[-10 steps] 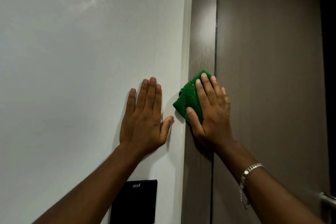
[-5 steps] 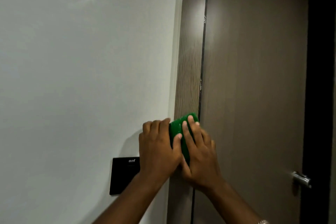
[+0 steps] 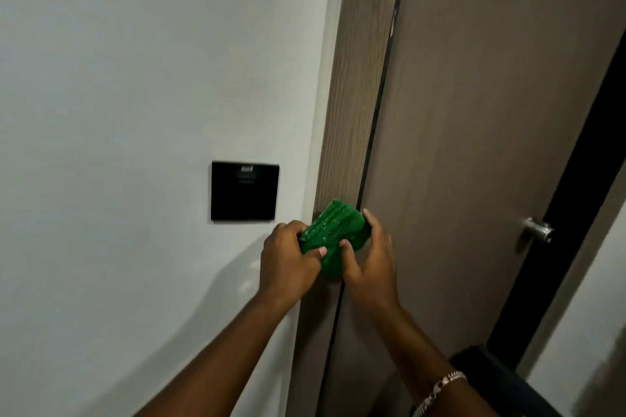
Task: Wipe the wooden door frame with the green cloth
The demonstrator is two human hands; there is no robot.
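Both hands grip the green cloth [image 3: 333,236], which is bunched into a folded wad between them. The left hand [image 3: 288,259] clasps its left side, thumb laid across the front of the fabric and fingers curled behind. The right hand [image 3: 371,259] clasps its right side, thumb pressing on the lower front and fingers wrapped over the far edge. The 2 thumbs sit just beside each other on the cloth's face. The cloth sits in front of the wooden door frame [image 3: 352,105]; whether it presses on the wood or is held just off it cannot be told.

The frame runs as a tall brown strip from above the hands to below the wrists, tilted in the view. On the right wrist there is a metal chain bracelet [image 3: 440,388]. Directly right of the right hand lies the closed door [image 3: 474,112], a flat grey-brown panel, touching the frame along a dark seam. Farther right, well apart from the hands, a silver door handle [image 3: 538,230] sticks out near the door's far edge. To the left of the left hand spreads a pale wall [image 3: 135,78], and near that hand, slightly above it, a black square wall panel [image 3: 244,191] is mounted flat.
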